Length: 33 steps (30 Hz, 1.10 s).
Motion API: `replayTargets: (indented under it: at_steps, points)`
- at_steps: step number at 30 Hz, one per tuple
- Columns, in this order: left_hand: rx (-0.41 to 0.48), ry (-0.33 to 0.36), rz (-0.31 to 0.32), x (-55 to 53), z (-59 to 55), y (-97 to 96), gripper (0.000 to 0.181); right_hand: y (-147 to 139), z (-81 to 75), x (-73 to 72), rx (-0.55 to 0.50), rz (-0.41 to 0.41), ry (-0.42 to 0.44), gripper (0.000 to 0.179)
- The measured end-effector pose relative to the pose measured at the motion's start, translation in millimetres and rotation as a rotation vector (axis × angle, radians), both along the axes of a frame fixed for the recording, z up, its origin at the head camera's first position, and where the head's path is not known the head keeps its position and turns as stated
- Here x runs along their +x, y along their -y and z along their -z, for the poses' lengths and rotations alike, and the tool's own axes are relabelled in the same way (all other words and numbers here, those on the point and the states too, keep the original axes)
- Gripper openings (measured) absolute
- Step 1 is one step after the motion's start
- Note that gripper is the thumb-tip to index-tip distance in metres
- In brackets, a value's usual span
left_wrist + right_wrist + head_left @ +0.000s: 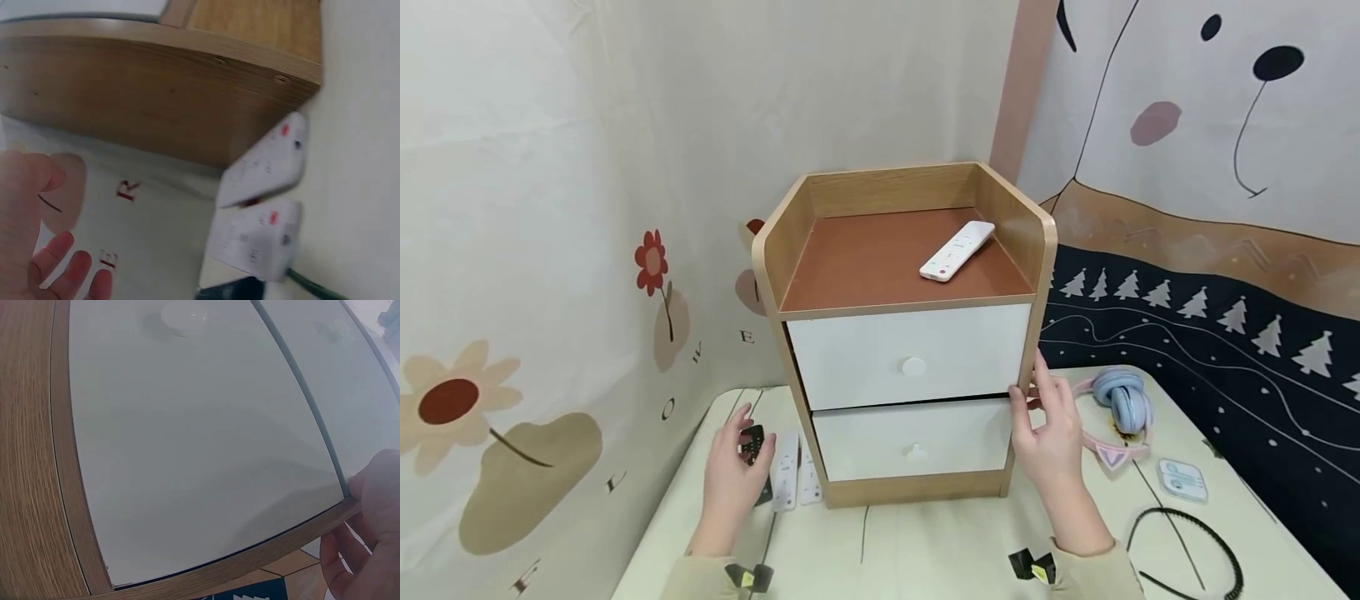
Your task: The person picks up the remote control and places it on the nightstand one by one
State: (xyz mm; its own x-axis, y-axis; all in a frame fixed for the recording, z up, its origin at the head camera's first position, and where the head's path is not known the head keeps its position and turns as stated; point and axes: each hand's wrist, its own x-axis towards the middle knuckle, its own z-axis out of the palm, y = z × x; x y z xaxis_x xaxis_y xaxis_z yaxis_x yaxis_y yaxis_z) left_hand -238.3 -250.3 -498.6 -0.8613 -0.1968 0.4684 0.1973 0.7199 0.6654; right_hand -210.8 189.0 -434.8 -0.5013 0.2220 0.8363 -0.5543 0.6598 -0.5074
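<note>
A small wooden cabinet (846, 490) with two white drawers, both pushed in, stands on the table. My right hand (1051, 429) grips its right front edge, with the thumb on the front and the fingers behind the side, as the right wrist view also shows. Left of the cabinet, my left hand (736, 473) hovers with parted, slightly bent fingers. No object shows between them in the left wrist view. Beside this hand lie two white remote controllers (267, 159) and a dark object (234, 290), partly cut off. Another white remote controller (957, 250) lies on the cabinet's brown top.
Right of the cabinet, blue and pink headphones (1123, 408) lie near a clear case of earphones (1182, 480). A black coiled cord (1225, 550) curves along the right front. Printed cloths hang behind and at both sides of the table (925, 542).
</note>
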Motion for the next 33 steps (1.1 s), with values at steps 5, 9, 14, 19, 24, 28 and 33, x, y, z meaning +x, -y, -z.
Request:
replayTargets:
  at_steps: [5,9,14,19,24,28,33]
  points:
    - [-0.004,0.129,-0.015,-1.1,21.8,6.6,0.071,0.0,-1.9,0.6,-0.006,-0.003,0.000,0.071]
    - [-0.039,0.232,-0.057,-1.3,36.7,10.1,0.074,-0.3,-2.1,0.7,-0.005,0.003,0.009,0.071]
    - [-0.067,0.389,-0.095,-0.6,47.8,13.0,0.079,0.1,-1.6,0.6,-0.003,-0.004,-0.002,0.071]
    - [-0.111,0.451,-0.101,-3.6,52.2,16.3,0.081,0.3,-1.3,0.8,0.001,0.002,-0.013,0.071]
    - [-0.142,0.457,-0.119,-4.9,51.7,17.6,0.079,0.6,-2.5,0.7,0.005,0.007,-0.026,0.073]
    - [-0.176,0.469,-0.156,-3.7,51.0,16.8,0.077,0.4,-3.0,0.6,0.014,0.004,-0.029,0.073]
    - [-0.228,0.469,-0.185,0.1,51.0,19.1,0.073,0.6,-2.7,1.1,0.016,-0.004,-0.025,0.073]
